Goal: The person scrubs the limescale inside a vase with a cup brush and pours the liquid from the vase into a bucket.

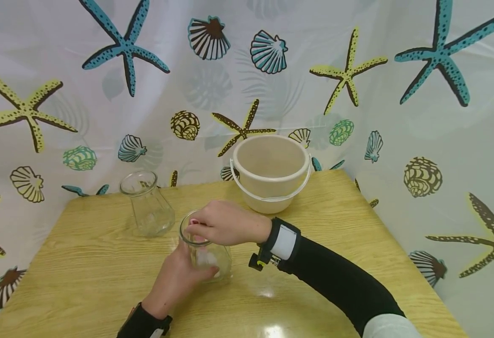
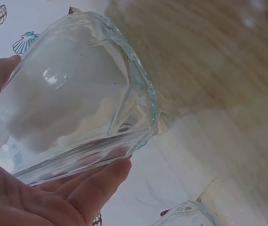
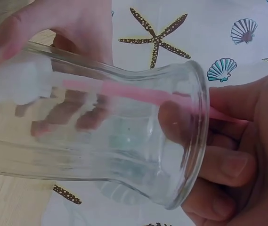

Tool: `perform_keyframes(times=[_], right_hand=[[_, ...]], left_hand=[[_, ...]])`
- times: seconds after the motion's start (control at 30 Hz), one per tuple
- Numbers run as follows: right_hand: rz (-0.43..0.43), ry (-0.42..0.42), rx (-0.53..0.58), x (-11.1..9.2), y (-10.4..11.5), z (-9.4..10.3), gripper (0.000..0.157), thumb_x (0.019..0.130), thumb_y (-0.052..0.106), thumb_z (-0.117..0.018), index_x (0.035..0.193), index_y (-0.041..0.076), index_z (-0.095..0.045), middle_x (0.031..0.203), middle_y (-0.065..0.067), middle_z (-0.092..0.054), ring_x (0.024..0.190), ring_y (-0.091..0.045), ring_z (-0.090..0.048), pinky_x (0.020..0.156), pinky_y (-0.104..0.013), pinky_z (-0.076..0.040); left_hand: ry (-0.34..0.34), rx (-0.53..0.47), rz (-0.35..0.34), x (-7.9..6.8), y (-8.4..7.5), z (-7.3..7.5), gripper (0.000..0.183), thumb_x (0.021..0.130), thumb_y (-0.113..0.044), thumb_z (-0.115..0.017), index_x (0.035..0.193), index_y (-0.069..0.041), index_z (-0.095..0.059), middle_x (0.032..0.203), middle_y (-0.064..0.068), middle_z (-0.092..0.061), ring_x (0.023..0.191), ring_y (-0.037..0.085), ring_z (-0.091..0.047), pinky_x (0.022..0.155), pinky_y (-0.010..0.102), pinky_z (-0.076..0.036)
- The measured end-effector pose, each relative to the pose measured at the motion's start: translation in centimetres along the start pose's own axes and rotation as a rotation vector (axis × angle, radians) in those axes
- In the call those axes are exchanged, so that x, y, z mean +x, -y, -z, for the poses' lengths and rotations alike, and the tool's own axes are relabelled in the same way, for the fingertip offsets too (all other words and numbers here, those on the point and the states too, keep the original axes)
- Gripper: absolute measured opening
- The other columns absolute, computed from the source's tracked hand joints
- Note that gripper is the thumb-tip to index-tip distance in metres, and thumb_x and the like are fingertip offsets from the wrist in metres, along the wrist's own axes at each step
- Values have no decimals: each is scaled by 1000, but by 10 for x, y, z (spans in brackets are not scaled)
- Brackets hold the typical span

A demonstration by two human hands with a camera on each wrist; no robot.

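Fingers and thumb of my left hand [image 1: 179,277] grip a clear glass vase [image 1: 223,263] around its lower body, at the middle of the table. In the right wrist view the vase's flared rim [image 3: 197,141] faces my right hand [image 3: 232,160]. That hand holds the pink handle of a cleaning brush [image 3: 141,94] at the mouth, with a finger showing through the glass. Inside, the brush's white, sponge-like head [image 3: 18,77] lies deep in the vase. From the left wrist, the head appears as a blurred white mass behind the glass [image 2: 86,89].
Another clear glass vase [image 1: 151,216] stands on the wooden table [image 1: 90,267] at the back left. A cream bucket [image 1: 268,188] with its white handle lowered is at the back right. Behind and to the right hangs a curtain [image 1: 213,98] printed with starfish and shells.
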State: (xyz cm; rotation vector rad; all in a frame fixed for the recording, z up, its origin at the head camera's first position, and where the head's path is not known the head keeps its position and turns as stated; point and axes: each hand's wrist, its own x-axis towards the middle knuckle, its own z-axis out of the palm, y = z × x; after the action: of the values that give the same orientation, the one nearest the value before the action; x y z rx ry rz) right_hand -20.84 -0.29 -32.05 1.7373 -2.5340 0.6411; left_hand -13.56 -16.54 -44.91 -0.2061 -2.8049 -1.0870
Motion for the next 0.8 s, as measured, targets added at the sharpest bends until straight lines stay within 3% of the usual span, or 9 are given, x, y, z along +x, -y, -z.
perform_keyframes(times=[0.1,0.33,0.8], right_hand=[[1,-9,-5,0,-1,-1,36,100,29,-50,65,19,-49,56,8,-38,49,-3,-35,48,-19,-29],[16,-62,-73,2,-4,-5,32,100,28,-49,70,19,-52,57,8,-41,51,-3,-37,49,-19,-29],[-45,-92,-196,1,-8,-6,33,101,31,-45,70,21,-50,59,8,-43,52,-4,-40,46,-21,-31]], left_hand=[[-6,16,-12,0,1,0,103,63,-48,-83,142,-21,-23,99,-1,-60,82,11,-55,69,38,-50],[16,28,-10,1,2,0,112,62,-54,-83,147,-17,-20,125,8,-54,100,15,-53,79,43,-50],[10,66,-17,1,2,0,109,62,-57,-81,144,-11,-26,126,13,-55,102,20,-55,78,46,-51]])
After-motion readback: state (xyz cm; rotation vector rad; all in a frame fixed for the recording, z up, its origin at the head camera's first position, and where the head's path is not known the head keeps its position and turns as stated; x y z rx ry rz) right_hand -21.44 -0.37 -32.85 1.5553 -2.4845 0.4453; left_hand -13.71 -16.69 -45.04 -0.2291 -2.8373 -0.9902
